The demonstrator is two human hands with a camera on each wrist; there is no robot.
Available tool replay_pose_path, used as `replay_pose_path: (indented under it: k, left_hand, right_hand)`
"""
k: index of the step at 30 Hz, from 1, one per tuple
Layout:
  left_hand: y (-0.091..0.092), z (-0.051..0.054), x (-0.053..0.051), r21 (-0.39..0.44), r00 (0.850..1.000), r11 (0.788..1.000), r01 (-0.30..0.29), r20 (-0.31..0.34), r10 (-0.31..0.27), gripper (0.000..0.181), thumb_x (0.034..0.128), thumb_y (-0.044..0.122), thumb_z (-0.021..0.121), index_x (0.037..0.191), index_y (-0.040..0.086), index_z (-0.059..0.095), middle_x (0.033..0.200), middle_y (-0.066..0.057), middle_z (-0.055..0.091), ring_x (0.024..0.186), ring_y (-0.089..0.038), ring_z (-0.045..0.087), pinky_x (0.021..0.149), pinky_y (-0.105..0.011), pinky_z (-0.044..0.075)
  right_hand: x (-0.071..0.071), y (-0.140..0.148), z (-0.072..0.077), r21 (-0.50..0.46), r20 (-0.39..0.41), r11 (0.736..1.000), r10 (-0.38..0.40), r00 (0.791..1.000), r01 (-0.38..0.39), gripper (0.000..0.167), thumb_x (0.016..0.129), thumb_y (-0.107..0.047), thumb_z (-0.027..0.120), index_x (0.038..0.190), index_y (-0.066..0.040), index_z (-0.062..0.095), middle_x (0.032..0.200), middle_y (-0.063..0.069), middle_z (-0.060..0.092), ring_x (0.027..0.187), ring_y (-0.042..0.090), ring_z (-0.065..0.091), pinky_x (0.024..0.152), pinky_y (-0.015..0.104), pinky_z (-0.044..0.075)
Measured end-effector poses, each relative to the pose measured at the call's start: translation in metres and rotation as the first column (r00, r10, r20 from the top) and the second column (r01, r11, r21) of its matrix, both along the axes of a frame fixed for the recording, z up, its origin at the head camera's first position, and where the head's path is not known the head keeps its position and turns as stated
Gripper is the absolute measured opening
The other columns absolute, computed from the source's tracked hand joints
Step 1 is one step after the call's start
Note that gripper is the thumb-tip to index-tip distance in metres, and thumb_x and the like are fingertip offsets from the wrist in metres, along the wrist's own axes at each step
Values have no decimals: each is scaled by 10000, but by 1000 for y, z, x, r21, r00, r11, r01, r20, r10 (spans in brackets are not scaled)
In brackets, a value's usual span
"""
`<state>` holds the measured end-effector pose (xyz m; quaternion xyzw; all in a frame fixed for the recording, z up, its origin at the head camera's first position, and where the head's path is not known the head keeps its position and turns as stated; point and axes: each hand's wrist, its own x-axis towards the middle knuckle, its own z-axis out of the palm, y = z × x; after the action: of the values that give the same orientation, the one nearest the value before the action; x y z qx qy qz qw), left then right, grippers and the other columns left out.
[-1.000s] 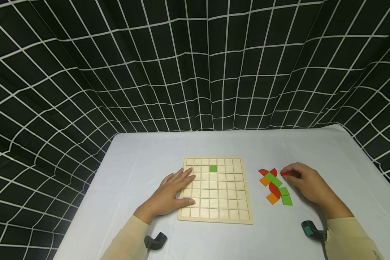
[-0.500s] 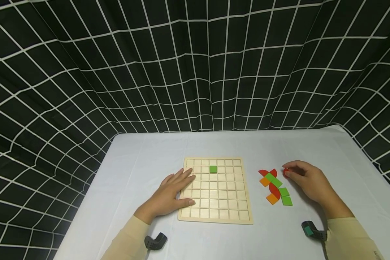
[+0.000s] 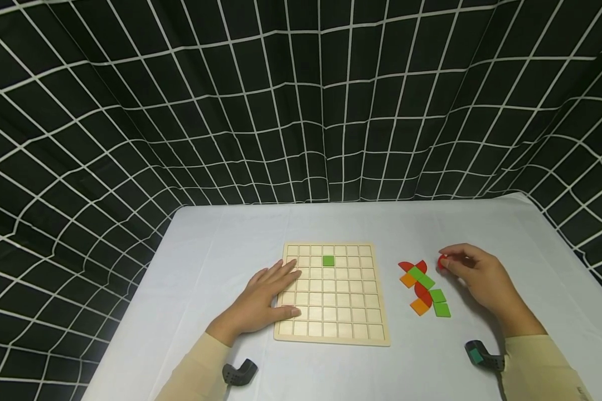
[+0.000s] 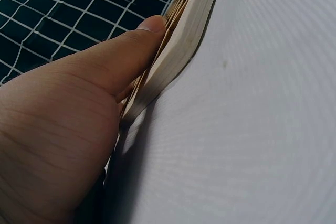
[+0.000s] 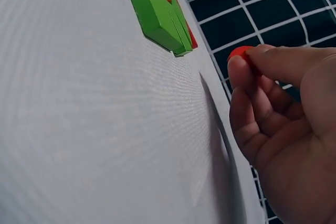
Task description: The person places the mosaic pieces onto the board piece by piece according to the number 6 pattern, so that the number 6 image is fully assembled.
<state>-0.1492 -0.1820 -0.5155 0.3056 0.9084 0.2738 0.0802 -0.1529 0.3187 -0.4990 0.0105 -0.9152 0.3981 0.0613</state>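
A pale wooden grid board lies on the white table with one green square tile in a cell of its second row from the far edge. My left hand rests on the board's left side, fingers spread; in the left wrist view the thumb lies along the board's edge. Between thumb and fingertips my right hand pinches a small red piece, whose outline is partly hidden by the fingers. In the right wrist view this red piece has a rounded edge and appears held above the tabletop.
Beside the board's right side lies a loose cluster of flat pieces: red rounded ones, orange squares and green squares, some touching. A black curtain with white grid lines hangs behind the table.
My right hand has drawn slightly away from the cluster, up and to the right, and the red piece has turned in its fingertips. The left hand stays put.
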Motion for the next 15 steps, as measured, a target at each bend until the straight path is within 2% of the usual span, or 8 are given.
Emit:
replay_pose_path:
  k: [4, 9, 15]
  left_hand:
    - [0, 0, 1, 4, 1000, 1000, 1, 2, -1, 865, 1010, 612, 707, 1697, 170, 423, 1801, 3, 205, 1654, -281, 107, 1300, -585, 65]
    - [0, 0, 1, 1, 1000, 1000, -4, -2, 4, 865, 1010, 612, 705, 1696, 166, 425, 1802, 4, 200, 1656, -277, 102, 1300, -587, 60]
    - [0, 1, 1, 0, 1000, 1000, -5, 10, 5, 874, 1007, 610, 710, 1703, 173, 410, 1802, 22, 194, 1656, -256, 96, 1303, -564, 57]
  right_hand:
    - [2, 0, 3, -35, 0, 999, 6, 1000, -6, 247, 1089, -213, 719, 1281, -58, 742, 1090, 114, 776, 937, 119, 641, 756, 108, 522]
    - [2, -2, 6, -76, 7, 997, 25, 1000, -24, 240, 1085, -242, 729, 1257, -75, 742, 1098, 104, 777, 915, 97, 664, 748, 141, 523]
    - [4, -9, 11, -83, -15, 995, 52, 999, -53, 239, 1077, -201, 738, 1267, -57, 745, 1120, 106, 775, 916, 95, 663, 761, 148, 498]
